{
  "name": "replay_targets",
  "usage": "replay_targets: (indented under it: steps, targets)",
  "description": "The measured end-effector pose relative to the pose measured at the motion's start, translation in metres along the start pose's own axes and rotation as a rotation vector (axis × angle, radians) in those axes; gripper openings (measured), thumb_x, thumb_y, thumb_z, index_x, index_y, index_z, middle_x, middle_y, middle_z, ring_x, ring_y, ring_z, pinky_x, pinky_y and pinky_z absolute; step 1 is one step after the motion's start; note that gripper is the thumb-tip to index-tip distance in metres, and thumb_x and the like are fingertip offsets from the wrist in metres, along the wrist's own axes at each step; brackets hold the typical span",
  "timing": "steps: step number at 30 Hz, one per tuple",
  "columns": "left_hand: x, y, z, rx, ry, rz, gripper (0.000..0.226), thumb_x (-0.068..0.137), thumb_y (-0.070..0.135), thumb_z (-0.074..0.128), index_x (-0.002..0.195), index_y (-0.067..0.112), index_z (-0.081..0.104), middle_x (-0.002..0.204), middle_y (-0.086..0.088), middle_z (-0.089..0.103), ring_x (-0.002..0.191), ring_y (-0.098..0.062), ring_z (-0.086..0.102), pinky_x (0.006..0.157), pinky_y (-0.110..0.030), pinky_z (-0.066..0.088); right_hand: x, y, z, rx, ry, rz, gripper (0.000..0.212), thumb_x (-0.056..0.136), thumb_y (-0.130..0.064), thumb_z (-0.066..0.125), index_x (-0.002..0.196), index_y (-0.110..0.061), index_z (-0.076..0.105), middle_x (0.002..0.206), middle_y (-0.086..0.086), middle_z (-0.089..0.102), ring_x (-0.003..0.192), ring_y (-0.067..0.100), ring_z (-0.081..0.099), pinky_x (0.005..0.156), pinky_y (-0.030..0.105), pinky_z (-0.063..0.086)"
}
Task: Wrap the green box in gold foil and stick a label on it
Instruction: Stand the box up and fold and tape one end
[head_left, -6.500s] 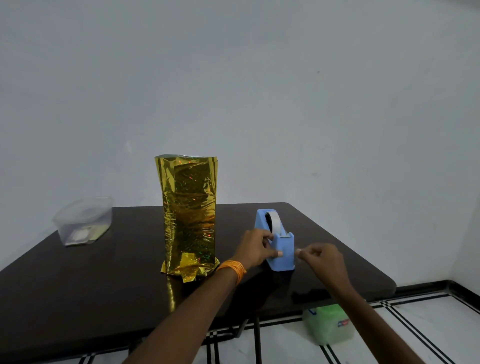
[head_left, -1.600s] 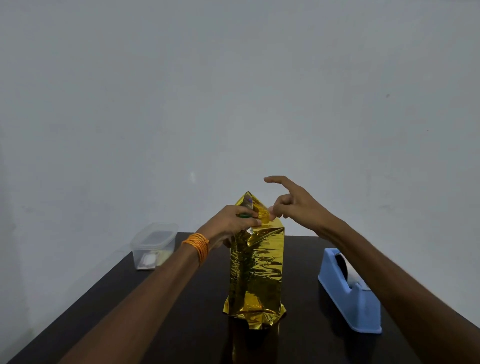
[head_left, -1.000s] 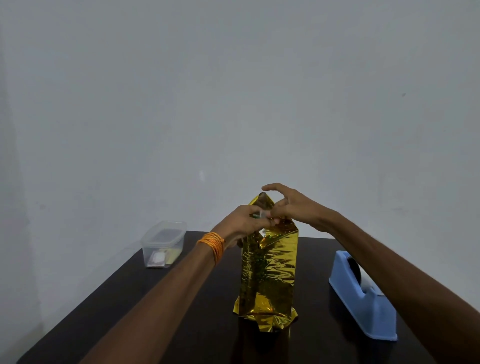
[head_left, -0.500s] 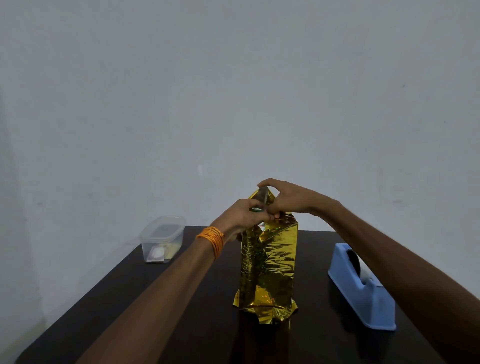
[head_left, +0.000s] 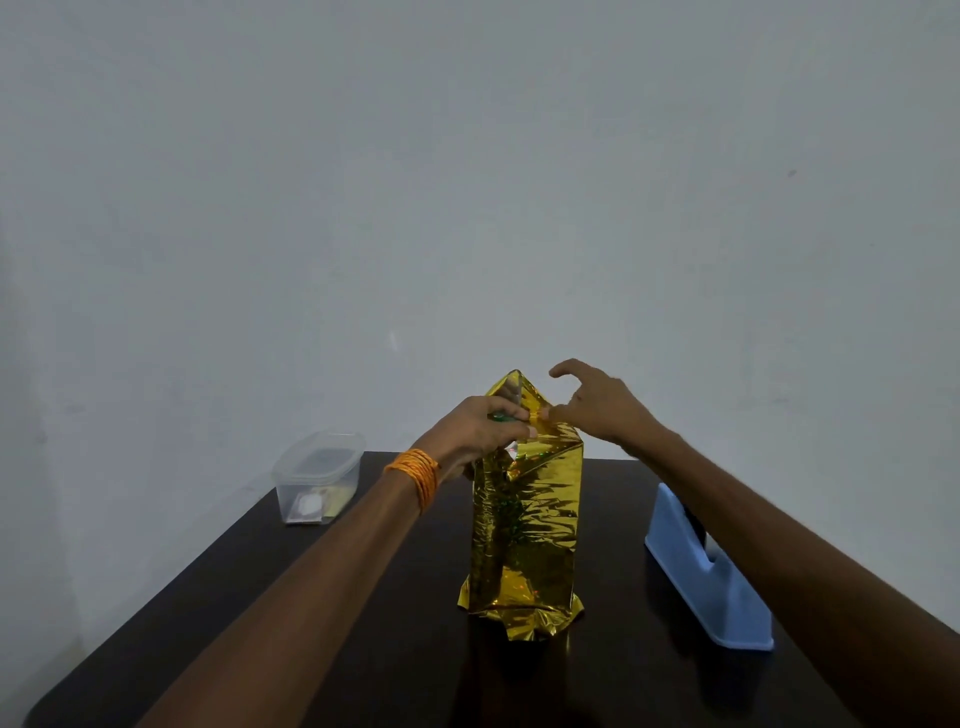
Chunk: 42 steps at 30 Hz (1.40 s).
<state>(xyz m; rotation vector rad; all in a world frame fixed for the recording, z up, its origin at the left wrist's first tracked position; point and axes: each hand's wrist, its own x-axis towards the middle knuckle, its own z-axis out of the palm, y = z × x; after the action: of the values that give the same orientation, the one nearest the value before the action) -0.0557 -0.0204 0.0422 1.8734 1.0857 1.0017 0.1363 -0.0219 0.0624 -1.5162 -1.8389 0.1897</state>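
A tall box wrapped in gold foil (head_left: 524, 525) stands upright in the middle of the dark table (head_left: 311, 623). A sliver of the green box (head_left: 501, 416) shows at its top, under my left fingers. My left hand (head_left: 480, 431) grips the folded foil at the top left. My right hand (head_left: 597, 405) presses its thumb on the foil fold at the top right, with the index finger lifted and curled. A foil flap stands up in a point between my hands. Loose foil crumples out at the base. No label is in view.
A blue tape dispenser (head_left: 706, 577) sits on the table to the right of the box, partly behind my right forearm. A clear lidded plastic container (head_left: 318, 475) stands at the far left corner. A plain wall rises behind the table.
My hands came from the tape dispenser to the top of the foil. Over the last second my right hand shifted from over the top flap to its right side, index finger lifted.
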Motion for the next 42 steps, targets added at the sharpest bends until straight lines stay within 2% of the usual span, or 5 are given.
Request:
replay_targets:
  steps: [7, 18, 24, 37, 42]
  targets:
    - [-0.003, 0.006, -0.001, 0.029, -0.013, -0.029, 0.031, 0.086, 0.023, 0.076, 0.116, 0.019, 0.072, 0.119, 0.001, 0.058, 0.109, -0.015, 0.053, 0.082, -0.023, 0.045, -0.011, 0.001, 0.017, 0.595, -0.154, 0.294, 0.036, 0.086, -0.024, 0.076, 0.118, -0.021, 0.061, 0.104, 0.006, 0.068, 0.084, 0.016, 0.064, 0.067, 0.027, 0.048]
    - [-0.005, 0.010, 0.000, 0.042, 0.019, -0.079, 0.033, 0.087, 0.029, 0.075, 0.118, 0.020, 0.070, 0.122, -0.002, 0.060, 0.103, -0.014, 0.057, 0.072, -0.020, 0.045, -0.013, 0.005, 0.028, 0.686, -0.159, 0.276, 0.033, 0.088, -0.022, 0.073, 0.117, -0.015, 0.059, 0.107, 0.011, 0.071, 0.085, 0.018, 0.069, 0.064, 0.026, 0.050]
    - [0.001, 0.011, 0.003, -0.193, 0.335, 0.043, 0.015, 0.079, 0.017, 0.080, 0.092, 0.014, 0.072, 0.104, -0.006, 0.070, 0.096, -0.023, 0.069, 0.075, -0.034, 0.061, -0.012, 0.002, 0.028, 0.661, -0.166, 0.273, 0.034, 0.089, -0.022, 0.071, 0.119, -0.011, 0.059, 0.099, 0.010, 0.070, 0.078, 0.016, 0.067, 0.059, 0.023, 0.051]
    - [0.023, 0.006, 0.002, -0.310, 0.431, -0.179, 0.099, 0.076, -0.020, 0.055, 0.146, 0.039, 0.017, 0.124, -0.023, 0.049, 0.101, -0.042, 0.063, 0.067, -0.042, 0.058, -0.011, 0.009, 0.031, 0.697, -0.163, 0.276, 0.036, 0.087, -0.025, 0.074, 0.117, -0.012, 0.059, 0.101, 0.012, 0.070, 0.083, 0.019, 0.068, 0.071, 0.031, 0.053]
    - [0.021, 0.003, 0.005, -0.299, 0.356, -0.226, 0.112, 0.064, -0.010, 0.082, 0.148, 0.035, 0.022, 0.126, -0.020, 0.051, 0.103, -0.041, 0.064, 0.078, -0.052, 0.060, -0.011, 0.009, 0.031, 0.696, -0.156, 0.276, 0.034, 0.085, -0.025, 0.076, 0.112, -0.012, 0.059, 0.099, 0.011, 0.070, 0.082, 0.020, 0.068, 0.072, 0.033, 0.053]
